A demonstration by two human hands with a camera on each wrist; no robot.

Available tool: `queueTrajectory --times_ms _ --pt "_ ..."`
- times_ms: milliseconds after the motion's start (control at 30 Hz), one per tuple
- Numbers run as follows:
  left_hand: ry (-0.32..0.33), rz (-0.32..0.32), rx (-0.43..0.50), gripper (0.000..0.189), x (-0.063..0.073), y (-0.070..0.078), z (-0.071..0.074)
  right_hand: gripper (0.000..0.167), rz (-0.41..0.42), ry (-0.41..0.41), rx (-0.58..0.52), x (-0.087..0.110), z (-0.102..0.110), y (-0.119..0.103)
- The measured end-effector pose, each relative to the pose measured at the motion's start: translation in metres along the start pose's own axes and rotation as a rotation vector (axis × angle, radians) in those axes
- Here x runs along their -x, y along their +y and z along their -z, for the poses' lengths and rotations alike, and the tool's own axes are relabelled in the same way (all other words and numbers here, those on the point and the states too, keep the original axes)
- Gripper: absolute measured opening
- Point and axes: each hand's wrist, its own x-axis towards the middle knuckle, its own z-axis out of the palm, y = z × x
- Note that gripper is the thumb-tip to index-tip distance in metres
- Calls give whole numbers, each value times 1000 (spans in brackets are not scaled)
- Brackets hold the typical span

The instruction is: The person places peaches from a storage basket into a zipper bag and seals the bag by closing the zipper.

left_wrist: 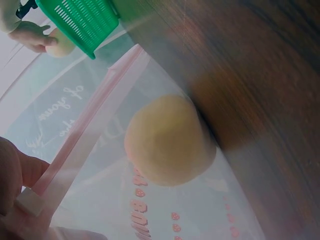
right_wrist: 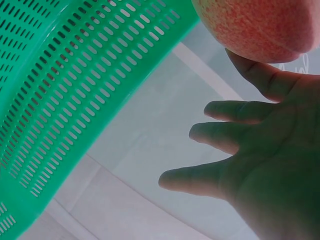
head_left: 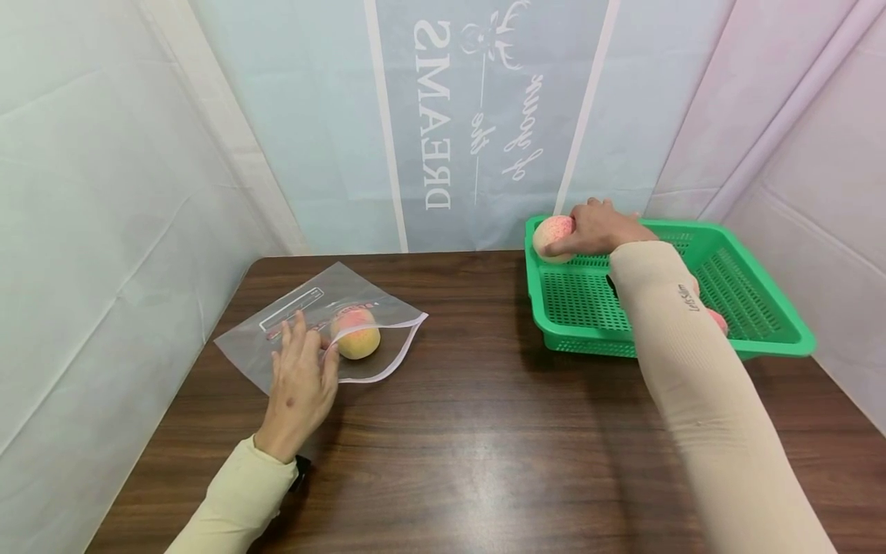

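My left hand (head_left: pixel 299 378) lies on a clear zip bag (head_left: pixel 273 338) at the table's left, fingers stretched over it. In the left wrist view its fingertips (left_wrist: pixel 17 185) pinch the bag's pink zip strip (left_wrist: pixel 75 142), holding the mouth raised. A yellow-pink peach (head_left: pixel 356 334) (left_wrist: pixel 167 142) sits inside the bag. My right hand (head_left: pixel 601 228) (right_wrist: pixel 260 165) holds a second pink peach (head_left: pixel 552 235) (right_wrist: pixel 255 25) over the far left corner of the green basket (head_left: pixel 761 308). Thumb and forefinger grip it while the other fingers spread.
The green slotted basket (right_wrist: pixel 75 75) stands at the back right of the dark wooden table (head_left: pixel 484 431). Another peach (head_left: pixel 718 320) lies in it, mostly hidden behind my right forearm. White and pale printed sheets wall in the left, back and right sides.
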Motion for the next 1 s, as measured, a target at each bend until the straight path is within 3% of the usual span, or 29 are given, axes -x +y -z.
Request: queueTrajectory --times_ms 1000 --pt "-2 -3 -3 15 0 3 1 75 134 61 -54 3 0 -39"
